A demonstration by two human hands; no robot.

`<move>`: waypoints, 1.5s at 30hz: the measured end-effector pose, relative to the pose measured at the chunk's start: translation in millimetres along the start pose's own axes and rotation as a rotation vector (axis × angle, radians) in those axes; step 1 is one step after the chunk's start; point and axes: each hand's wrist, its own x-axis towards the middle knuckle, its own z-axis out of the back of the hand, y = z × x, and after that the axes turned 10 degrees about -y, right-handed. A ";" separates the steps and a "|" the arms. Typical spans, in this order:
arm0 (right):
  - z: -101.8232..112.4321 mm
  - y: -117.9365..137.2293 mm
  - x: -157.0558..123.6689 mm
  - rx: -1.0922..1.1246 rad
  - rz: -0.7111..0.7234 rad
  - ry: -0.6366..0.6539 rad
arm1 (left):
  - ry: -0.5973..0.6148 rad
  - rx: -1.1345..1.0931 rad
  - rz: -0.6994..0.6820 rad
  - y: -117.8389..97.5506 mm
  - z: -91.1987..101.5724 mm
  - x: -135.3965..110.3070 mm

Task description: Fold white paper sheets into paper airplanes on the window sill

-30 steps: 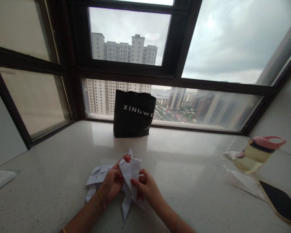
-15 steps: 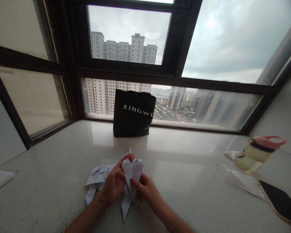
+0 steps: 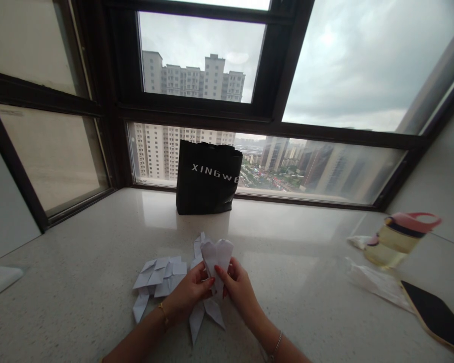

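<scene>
A folded white paper piece [image 3: 216, 253], with two rounded lobes at its top, is held upright between both hands. My left hand [image 3: 192, 288] grips its lower left side, the thumb pressed on the front. On the right side, my right hand [image 3: 237, 283] pinches it with the thumb across the front and fingers behind. More folded paper pieces [image 3: 159, 276] lie on the counter left of my left hand, some overlapping. Pointed folded paper [image 3: 197, 321] sticks out below the hands, and another folded strip [image 3: 199, 244] shows just behind the held piece.
A black bag [image 3: 209, 179] with white lettering stands by the window. To the right are a pink-lidded bottle [image 3: 397, 242], a crumpled clear wrapper [image 3: 378, 287] and a dark phone-like slab [image 3: 433, 315]. A white object [image 3: 2, 280] lies at the left edge of the counter [image 3: 79, 282].
The held paper has moved slightly right and up. My left hand has shifted right, from raised fingers behind the paper to a grip with its thumb in front.
</scene>
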 end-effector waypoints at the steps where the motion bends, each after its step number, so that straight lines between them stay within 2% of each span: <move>1: 0.1 -1.2 -0.1 -0.005 0.008 -0.023 | -0.003 -0.002 0.005 0.2 0.9 0.0; 8: 1.3 6.9 -2.3 0.038 0.028 -0.122 | 0.026 -0.033 0.016 1.9 6.3 2.8; 12: -0.2 11.0 -5.4 0.038 -0.018 -0.044 | 0.012 -0.001 0.004 2.5 6.9 2.4; 16: -0.3 8.6 -5.7 -0.008 -0.043 0.016 | 0.069 0.004 -0.004 6.0 9.1 5.6; 23: 1.1 7.2 -3.7 -0.048 -0.047 -0.003 | 0.122 -0.040 0.022 10.5 12.6 9.6; 26: 0.2 1.0 -2.9 -0.057 -0.034 -0.020 | 0.103 -0.041 0.025 9.2 8.6 7.1; 32: 5.9 -3.6 4.0 0.017 0.065 -0.045 | -0.017 0.140 -0.093 7.1 8.2 10.0; 35: 16.1 6.7 8.9 -0.022 0.150 -0.111 | -0.022 0.393 -0.180 4.5 8.9 7.4; 37: 22.7 14.4 10.9 -0.088 0.181 -0.082 | -0.049 0.597 -0.283 4.3 7.1 4.5; 39: 26.6 19.7 11.8 -0.119 0.170 -0.001 | -0.082 0.724 -0.361 5.6 4.5 3.2; 41: 27.3 21.8 12.2 -0.070 0.115 0.083 | -0.124 0.787 -0.368 6.8 2.9 4.0; 45: 24.2 19.4 14.3 0.104 -0.021 0.155 | -0.161 0.866 -0.237 3.9 4.2 5.5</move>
